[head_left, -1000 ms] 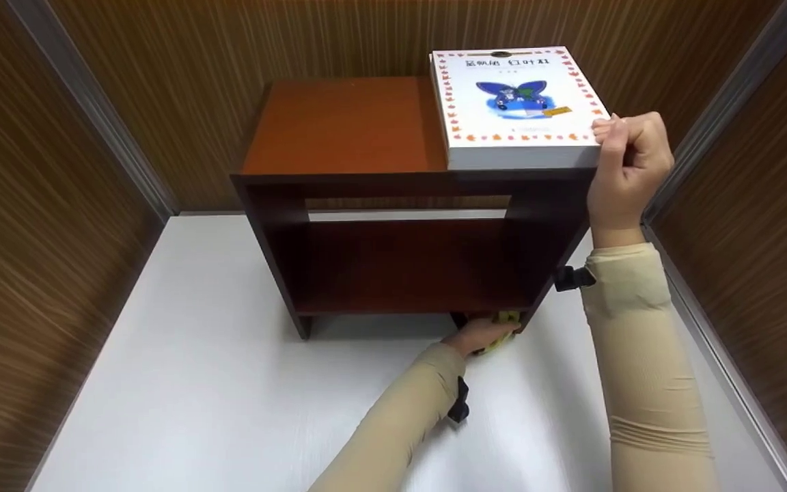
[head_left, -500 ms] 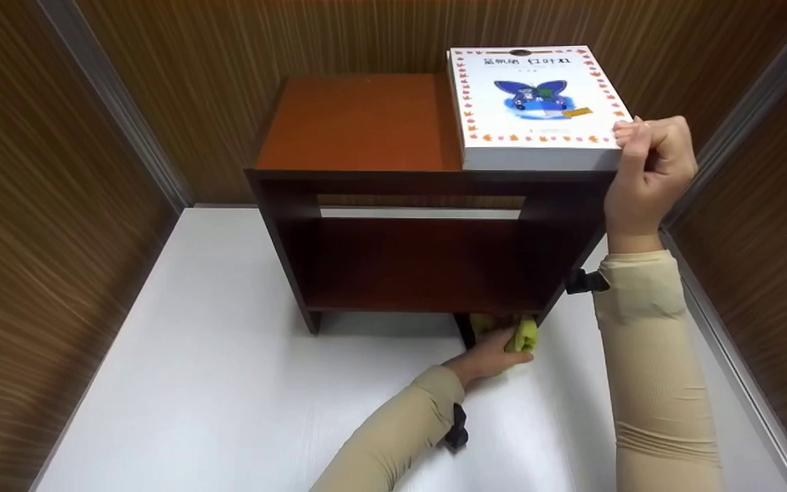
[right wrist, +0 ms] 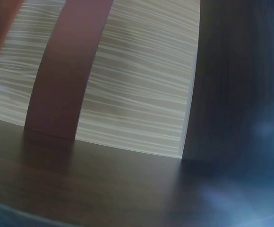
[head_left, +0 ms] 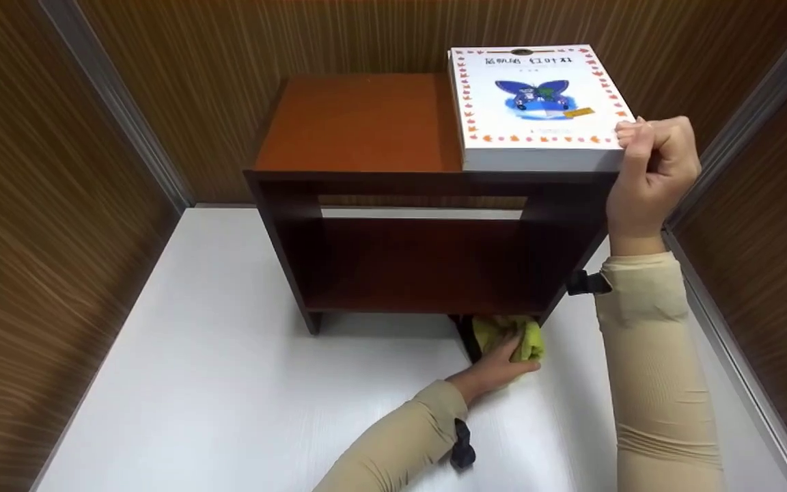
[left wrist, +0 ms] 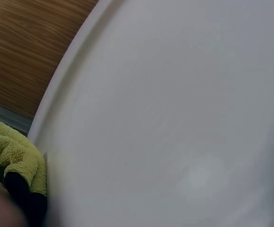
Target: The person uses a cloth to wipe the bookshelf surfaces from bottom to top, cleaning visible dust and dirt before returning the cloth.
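In the head view, my left hand [head_left: 499, 369] holds a yellow-green cloth [head_left: 530, 342] at the foot of the dark brown wooden shelf [head_left: 380, 123], below its lower board at the right. Fingers lie on the cloth and the thumb stretches along its near side. A fluffy fold of the cloth [left wrist: 21, 161] shows at the lower left of the left wrist view. My right hand [head_left: 660, 178] is curled at the near right corner of a thick white book [head_left: 537, 102], fingertips on its cover. Whether it also grips the shelf top is hidden.
The shelf stands on a white surface [head_left: 229, 403], between wood-grain walls [head_left: 38, 225]. The book covers the right part of its top. Inside the shelf, a dark side panel [right wrist: 236, 80] and a reddish back strip [right wrist: 66, 75] show in the right wrist view.
My left hand and the cloth have come out nearer to me from under the shelf, and more of the cloth shows. The right hand stays at the book's corner. The head view has shifted slightly.
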Demonstrator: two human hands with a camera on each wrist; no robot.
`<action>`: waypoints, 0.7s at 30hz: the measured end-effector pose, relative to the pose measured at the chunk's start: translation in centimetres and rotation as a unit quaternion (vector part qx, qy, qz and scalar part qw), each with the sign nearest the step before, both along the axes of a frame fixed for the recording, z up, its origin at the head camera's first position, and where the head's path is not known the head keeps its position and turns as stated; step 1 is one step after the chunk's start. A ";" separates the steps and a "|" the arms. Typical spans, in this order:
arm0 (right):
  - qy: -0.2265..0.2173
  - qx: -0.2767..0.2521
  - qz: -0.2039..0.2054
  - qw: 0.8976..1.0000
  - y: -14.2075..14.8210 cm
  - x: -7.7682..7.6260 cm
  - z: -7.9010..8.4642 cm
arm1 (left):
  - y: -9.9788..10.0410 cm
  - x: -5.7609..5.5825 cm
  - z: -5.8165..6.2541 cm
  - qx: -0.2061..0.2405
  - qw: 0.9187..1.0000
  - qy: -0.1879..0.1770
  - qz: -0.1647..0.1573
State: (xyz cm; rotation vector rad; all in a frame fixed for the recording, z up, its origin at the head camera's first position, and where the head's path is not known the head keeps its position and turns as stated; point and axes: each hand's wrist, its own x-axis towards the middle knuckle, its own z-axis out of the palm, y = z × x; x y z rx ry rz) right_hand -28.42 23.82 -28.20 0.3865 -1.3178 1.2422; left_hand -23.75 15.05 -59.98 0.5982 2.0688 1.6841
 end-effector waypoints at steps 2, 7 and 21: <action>0.001 -0.004 0.003 1.000 0.0 -0.1 0.0 | 0.1 0.2 0.0 0.008 1.000 -0.006 0.006; -0.002 -0.013 0.008 1.000 0.0 -0.1 0.0 | 0.6 -0.2 0.1 0.022 0.999 -0.032 0.019; -0.007 -0.023 0.015 1.000 -0.1 -0.3 -0.1 | 1.2 -4.2 0.7 -0.092 0.983 -0.133 0.088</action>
